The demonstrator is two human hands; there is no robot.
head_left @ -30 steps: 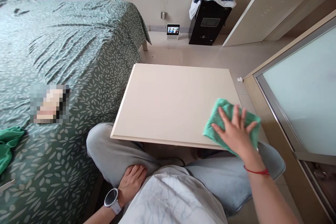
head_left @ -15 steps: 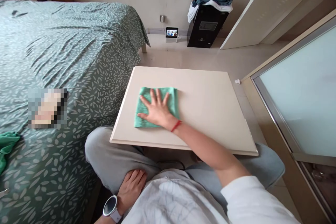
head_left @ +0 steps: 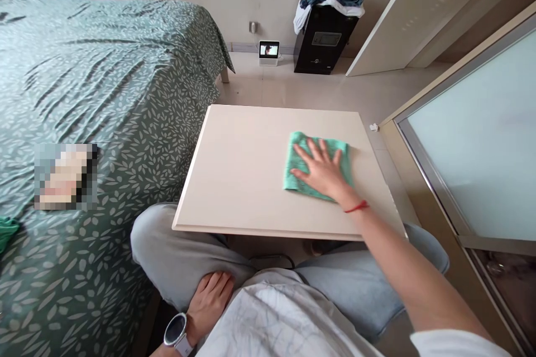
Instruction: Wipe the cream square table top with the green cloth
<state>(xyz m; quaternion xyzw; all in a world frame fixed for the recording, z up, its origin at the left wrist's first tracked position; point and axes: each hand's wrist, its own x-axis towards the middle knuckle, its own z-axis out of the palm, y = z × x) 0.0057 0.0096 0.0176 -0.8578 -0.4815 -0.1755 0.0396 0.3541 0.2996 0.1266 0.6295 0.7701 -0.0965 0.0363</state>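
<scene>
A folded green cloth [head_left: 296,174] lies flat on the right half of a cream tabletop [head_left: 238,167]. Pressed on top of it with fingers spread is my right hand [head_left: 324,170], slightly blurred, a red string around the wrist. My left hand [head_left: 210,298] rests on my left thigh, wearing a white-strapped watch [head_left: 176,330]. Its fingers lie flat and hold nothing.
A bed with a green leaf-patterned cover [head_left: 138,111] stands at the left, bearing a pixelated object [head_left: 67,177] and another green cloth [head_left: 6,231]. Beyond the table are a small screen [head_left: 268,50] and a black cabinet [head_left: 324,39] topped with clothes. A glass-panelled door [head_left: 481,139] is at the right.
My right hand and the green cloth have slid together from the left half of the tabletop to the right half. My left hand stays on my thigh.
</scene>
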